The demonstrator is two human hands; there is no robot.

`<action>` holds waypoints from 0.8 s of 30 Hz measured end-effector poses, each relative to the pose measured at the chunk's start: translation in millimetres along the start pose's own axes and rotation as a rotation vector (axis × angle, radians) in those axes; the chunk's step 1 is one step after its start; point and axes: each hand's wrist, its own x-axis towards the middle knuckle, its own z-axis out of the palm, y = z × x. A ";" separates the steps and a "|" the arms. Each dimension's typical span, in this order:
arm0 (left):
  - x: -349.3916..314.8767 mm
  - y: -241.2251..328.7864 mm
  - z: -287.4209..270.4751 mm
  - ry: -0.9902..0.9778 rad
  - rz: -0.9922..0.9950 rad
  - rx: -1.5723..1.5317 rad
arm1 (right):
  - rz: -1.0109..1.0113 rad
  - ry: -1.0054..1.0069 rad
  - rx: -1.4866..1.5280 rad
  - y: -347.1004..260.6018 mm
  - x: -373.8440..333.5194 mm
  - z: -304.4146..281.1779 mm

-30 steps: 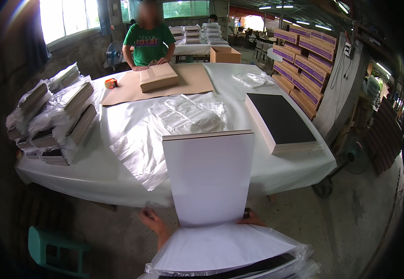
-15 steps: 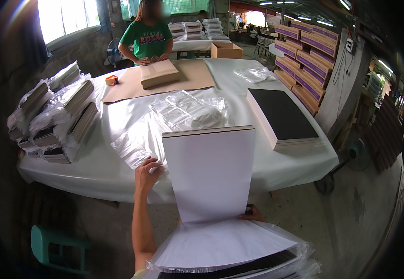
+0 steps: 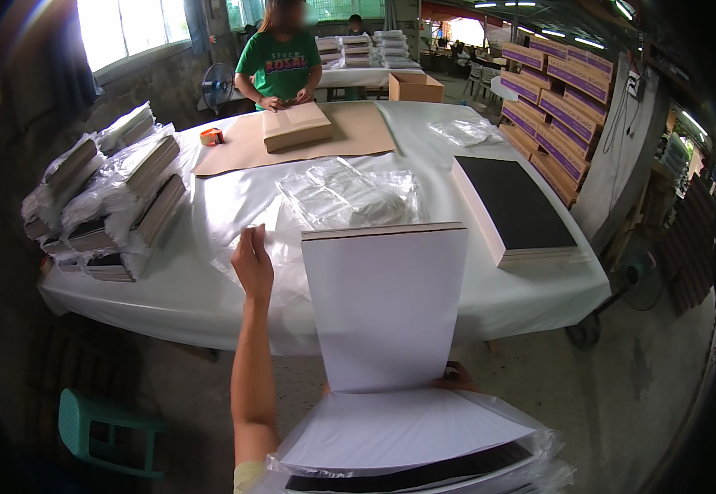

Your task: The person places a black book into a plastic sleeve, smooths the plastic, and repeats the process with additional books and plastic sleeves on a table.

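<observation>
My left hand [image 3: 253, 262] is raised over the near side of the table, its fingers pinched on thin clear plastic [image 3: 289, 270] lying left of the boards. A stack of white boards [image 3: 387, 305] stands tilted up in front of me at the table's edge. At its lower right edge my right hand [image 3: 457, 377] curls against the boards, partly hidden by them. Closer to me, white and black boards in clear plastic wrap [image 3: 407, 428] fan out at the bottom of the view. Crumpled clear plastic bags [image 3: 358, 196] lie just beyond the upright stack.
A black-topped board stack [image 3: 516, 202] lies at right; plastic-wrapped stacks [image 3: 119, 198] are piled at left. Across the white-covered table [image 3: 160, 309], a person in green handles a brown-wrapped package [image 3: 296, 126] on brown paper, near an orange tape roll [image 3: 211, 137]. A green stool [image 3: 107, 428] stands lower left.
My left hand has risen and moved farther over the table, its fingers closing into a pinch with the plastic. The white boards stay upright, my right hand still beside them. The view has shifted slightly.
</observation>
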 end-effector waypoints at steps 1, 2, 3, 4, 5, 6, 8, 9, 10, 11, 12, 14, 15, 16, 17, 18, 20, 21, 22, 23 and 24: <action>14.6 6.9 -1.7 0.047 0.043 -0.019 | -0.018 0.000 0.026 8.0 3.8 -2.9; 29.7 13.7 -4.3 0.094 0.086 -0.037 | -0.037 -0.001 0.051 16.6 8.3 -5.5; 42.7 21.8 -4.7 0.121 0.097 -0.038 | -0.052 0.016 0.075 26.9 12.2 -6.5; 55.2 29.6 -5.5 0.146 0.107 -0.037 | -0.066 0.031 0.101 42.3 17.1 -7.4; 68.1 33.2 -10.9 0.200 0.160 -0.031 | -0.083 0.035 0.122 49.4 21.9 -7.2; 80.0 36.3 -16.9 0.253 0.214 -0.025 | -0.085 0.035 0.108 55.4 26.9 -9.8; 98.6 44.7 -31.3 0.323 0.260 -0.015 | -0.086 0.040 0.081 60.4 31.3 -10.8; 107.4 47.9 -38.6 0.374 0.340 0.006 | -0.081 0.051 0.051 62.7 31.3 -11.2; 113.1 46.7 -46.4 0.389 0.304 -0.007 | -0.072 0.056 0.018 55.9 28.9 -10.7; 115.8 52.6 -55.6 0.449 0.325 -0.018 | -0.064 0.063 -0.014 52.7 26.2 -9.4; 117.3 58.5 -64.9 0.508 0.347 -0.029 | -0.077 0.044 -0.026 59.0 31.9 -12.6; 114.8 63.0 -76.6 0.528 0.346 -0.053 | -0.094 0.017 -0.041 69.6 37.5 -18.6; 113.4 65.5 -82.0 0.537 0.346 -0.066 | -0.096 0.045 -0.037 78.2 34.4 -19.2; 110.1 69.2 -90.7 0.575 0.375 -0.058 | -0.098 0.064 -0.035 69.6 29.4 -14.4; 104.4 74.8 -99.7 0.611 0.404 -0.051 | -0.100 0.085 -0.032 62.3 27.0 -11.3; 98.7 79.2 -108.0 0.648 0.435 -0.048 | -0.072 0.080 -0.101 59.8 27.4 -12.7; 87.0 81.7 -119.6 0.676 0.487 -0.102 | -0.013 0.074 -0.236 56.0 27.6 -21.4; 80.8 85.1 -126.1 0.701 0.520 -0.077 | -0.066 0.107 -0.353 43.5 19.4 -24.2; 74.7 89.0 -134.7 0.731 0.555 -0.048 | -0.125 0.137 -0.474 19.8 4.2 -29.5; 66.8 96.5 -143.4 0.747 0.621 -0.033 | -0.187 0.177 -0.592 -0.5 -7.1 -36.6; 56.8 107.4 -154.7 0.762 0.687 -0.025 | -0.254 0.261 -0.481 -7.7 -11.8 -52.3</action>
